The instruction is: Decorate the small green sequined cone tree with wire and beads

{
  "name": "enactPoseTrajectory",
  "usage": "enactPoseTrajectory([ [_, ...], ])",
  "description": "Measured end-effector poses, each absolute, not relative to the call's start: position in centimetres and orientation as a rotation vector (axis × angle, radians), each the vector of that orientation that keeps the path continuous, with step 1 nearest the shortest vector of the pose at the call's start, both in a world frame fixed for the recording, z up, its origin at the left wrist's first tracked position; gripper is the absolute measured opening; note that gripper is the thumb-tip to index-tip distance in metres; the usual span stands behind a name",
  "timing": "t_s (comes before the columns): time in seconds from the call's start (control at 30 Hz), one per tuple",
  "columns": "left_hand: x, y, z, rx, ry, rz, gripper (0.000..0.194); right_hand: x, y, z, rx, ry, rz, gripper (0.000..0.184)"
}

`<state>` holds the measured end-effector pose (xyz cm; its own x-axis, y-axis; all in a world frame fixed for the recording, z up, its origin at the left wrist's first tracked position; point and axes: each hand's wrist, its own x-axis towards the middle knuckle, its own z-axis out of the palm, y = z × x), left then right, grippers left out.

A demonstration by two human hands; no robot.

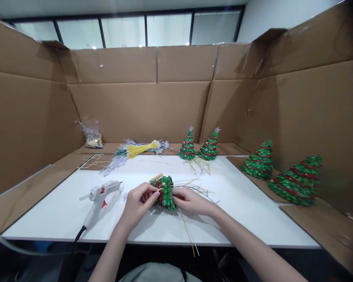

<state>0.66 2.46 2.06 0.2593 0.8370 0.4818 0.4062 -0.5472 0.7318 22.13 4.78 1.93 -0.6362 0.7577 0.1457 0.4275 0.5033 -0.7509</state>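
Note:
A small green Christmas tree (167,197) with red garland and a few beads lies on its side over the white table (223,219). My left hand (142,201) is closed at its left part, thumb and index finger pinching a thin pale stem beside the garland. At the tree's base, my right hand (190,199) grips the rim, its fingertips partly hidden behind the green. Thin yellow, white and dark green stems (201,188) trail out of the base to the right, and a couple hang down toward the table's front edge.
A white hot glue gun (98,203) rests at the left, its cord over the front edge. Bundled yellow and white stems (141,149) lie at the back. Several finished trees (300,180) stand back and right. Cardboard walls (135,109) enclose the table.

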Motion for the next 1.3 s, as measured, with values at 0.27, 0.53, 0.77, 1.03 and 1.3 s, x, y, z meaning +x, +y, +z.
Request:
enactPoseTrajectory([
  [0.27,0.66,2.45,1.86,2.078,1.128,1.243,0.019,22.33,4.75,1.95,-0.967,-2.303,0.950,0.021],
  [0.53,0.70,2.50,1.87,2.074,1.129,1.245,0.017,22.37,4.83,1.95,-0.965,-2.311,0.943,0.019],
  [0.77,0.70,2.35,1.90,2.063,1.132,1.247,0.016,22.46,4.90,1.73,-0.960,-2.321,0.949,0.020],
  [1.03,0.74,2.43,1.98,2.057,1.136,1.247,0.015,22.45,4.83,1.83,-0.954,-2.315,0.955,0.021],
  [1.3,0.78,2.49,1.94,2.046,1.132,1.236,0.017,22.48,4.99,1.64,-0.929,-2.305,0.963,0.021],
])
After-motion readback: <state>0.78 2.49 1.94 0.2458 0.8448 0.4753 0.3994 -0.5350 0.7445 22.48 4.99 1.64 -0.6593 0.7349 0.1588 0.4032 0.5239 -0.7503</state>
